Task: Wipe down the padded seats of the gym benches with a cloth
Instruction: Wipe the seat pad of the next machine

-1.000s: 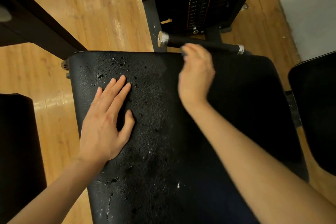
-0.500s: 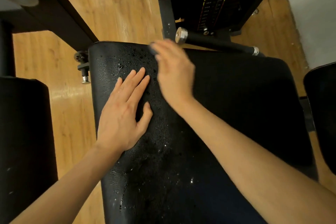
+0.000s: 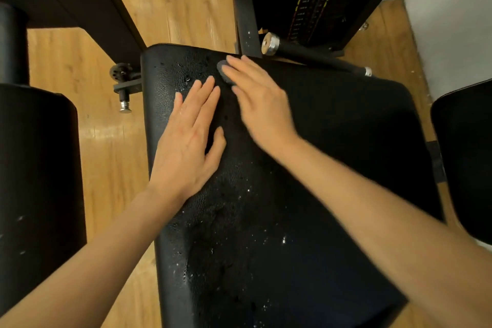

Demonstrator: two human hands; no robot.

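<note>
The black padded seat (image 3: 332, 141) fills the middle of the view, and water droplets speckle its left half. My left hand (image 3: 189, 141) lies flat on the seat's left part with its fingers straight. My right hand (image 3: 261, 104) is near the seat's far edge, just right of my left fingertips. Its straight fingers press a small dark grey cloth (image 3: 225, 74) onto the pad. Only the cloth's far end shows past the fingertips, and the thumb is hidden. The right hand is motion-blurred.
A black bar with a chrome end (image 3: 306, 54) lies just beyond the seat's far edge, in front of a weight stack (image 3: 314, 0). Other black pads stand at the left (image 3: 34, 168) and right (image 3: 466, 154). An adjusting pin (image 3: 123, 88) sticks out at the seat's left. The floor (image 3: 173, 2) is wood.
My right hand has slid the cloth leftward along the seat's far edge, from near the bar to beside my left fingertips. My left hand has stayed flat in place.
</note>
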